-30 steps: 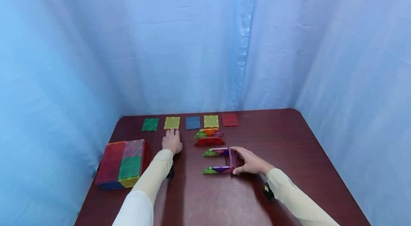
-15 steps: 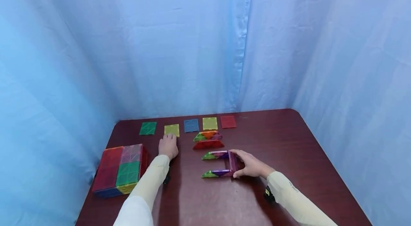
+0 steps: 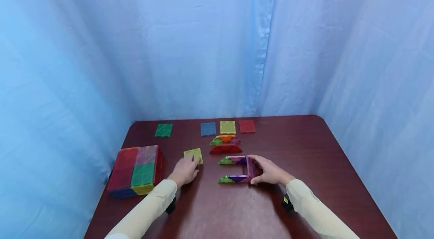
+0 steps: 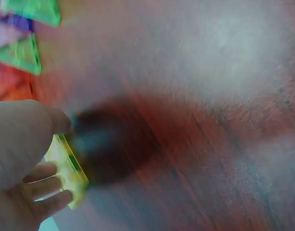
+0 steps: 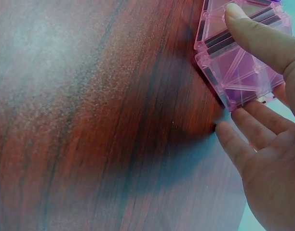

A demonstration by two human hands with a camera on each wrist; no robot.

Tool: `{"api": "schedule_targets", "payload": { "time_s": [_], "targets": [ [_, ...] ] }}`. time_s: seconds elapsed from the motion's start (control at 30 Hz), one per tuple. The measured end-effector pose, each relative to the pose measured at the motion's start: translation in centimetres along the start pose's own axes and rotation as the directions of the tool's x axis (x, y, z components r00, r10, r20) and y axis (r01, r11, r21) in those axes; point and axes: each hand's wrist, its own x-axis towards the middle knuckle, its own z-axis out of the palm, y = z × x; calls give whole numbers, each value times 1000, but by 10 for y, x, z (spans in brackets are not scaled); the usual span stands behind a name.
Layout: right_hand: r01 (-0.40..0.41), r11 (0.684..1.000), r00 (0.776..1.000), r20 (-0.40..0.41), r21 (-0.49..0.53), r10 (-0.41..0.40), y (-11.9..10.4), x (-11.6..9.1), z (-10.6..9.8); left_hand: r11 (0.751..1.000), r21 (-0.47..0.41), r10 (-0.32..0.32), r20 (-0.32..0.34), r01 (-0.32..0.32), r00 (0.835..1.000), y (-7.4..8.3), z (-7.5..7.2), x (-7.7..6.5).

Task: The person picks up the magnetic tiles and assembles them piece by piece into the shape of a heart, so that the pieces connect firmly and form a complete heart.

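My left hand (image 3: 184,170) pinches a yellow square magnetic tile (image 3: 195,152) between thumb and fingers, left of the standing tiles. In the left wrist view the yellow tile (image 4: 70,166) shows past the thumb, blurred. My right hand (image 3: 271,172) grips an upright pink magnetic tile (image 3: 250,168), thumb at its near end and fingers at its far end. Two walls run left from that pink tile, a far wall (image 3: 234,160) and a near wall (image 3: 234,179) of green, purple and pink pieces. In the right wrist view, the thumb lies over the pink tile (image 5: 244,72).
Along the back edge lie green (image 3: 164,130), blue (image 3: 208,129), yellow (image 3: 227,127) and red (image 3: 247,126) square tiles. Standing red trapezoid (image 3: 225,149) and multicoloured (image 3: 225,140) pieces sit behind the walls. A large block of coloured tiles (image 3: 123,167) stands at the left.
My left hand has drawn the yellow tile out of the back row, toward me and slightly right, turning it. The right hand stays on the pink tile.
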Motion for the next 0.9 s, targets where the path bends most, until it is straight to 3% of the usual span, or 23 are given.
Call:
{"api": "schedule_targets", "payload": {
  "time_s": [0.17,0.27,0.47,0.6,0.73,0.9],
  "targets": [
    [-16,1000,1000,10,6,16,-1,-1,1,972,-190,-123,94,139,988,-15,2,6],
    [-23,1000,1000,13,8,23,-2,-1,1,969,-192,-136,124,158,983,-19,4,9],
    [-25,1000,1000,-4,-6,25,-2,0,1,989,-116,-79,84,88,993,-14,0,6],
    [-49,999,999,6,6,49,-3,1,1,974,-217,-49,91,68,995,-4,-19,4],
    [-73,997,997,4,17,73,-4,1,1,947,-321,9,11,-5,1000,16,-46,8],
    [-61,998,998,-2,9,61,-3,3,3,954,-252,157,-52,-165,986,51,-66,17]
  ]
}}
